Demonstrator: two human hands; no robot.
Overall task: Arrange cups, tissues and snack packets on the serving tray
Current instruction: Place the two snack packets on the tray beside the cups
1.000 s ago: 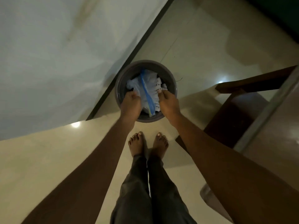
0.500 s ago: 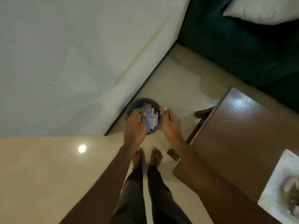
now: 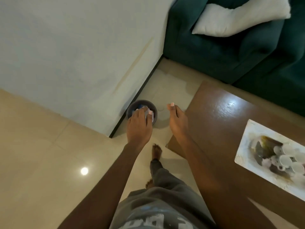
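While the person stands barefoot on pale tiles, the left hand (image 3: 139, 128) reaches down over a small grey bin (image 3: 132, 107) by the wall, fingers and thumb closed on a crumpled white-and-blue wrapper (image 3: 146, 115). The right hand (image 3: 177, 123) hangs beside it, fingers straight and empty. To the right, the white serving tray (image 3: 247, 146) with blurred cups (image 3: 285, 160) sits on a brown table (image 3: 222, 116); beyond is a green sofa (image 3: 231, 55).

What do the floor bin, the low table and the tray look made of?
Bin: probably plastic, dark grey, matt; smooth thin rim.
Table: wood or veneer, brown, gloss-lacquered; a bright rippled light reflection on top.
Tray: white with mottled marks, maybe marble-look stone or melamine; too blurred to settle.
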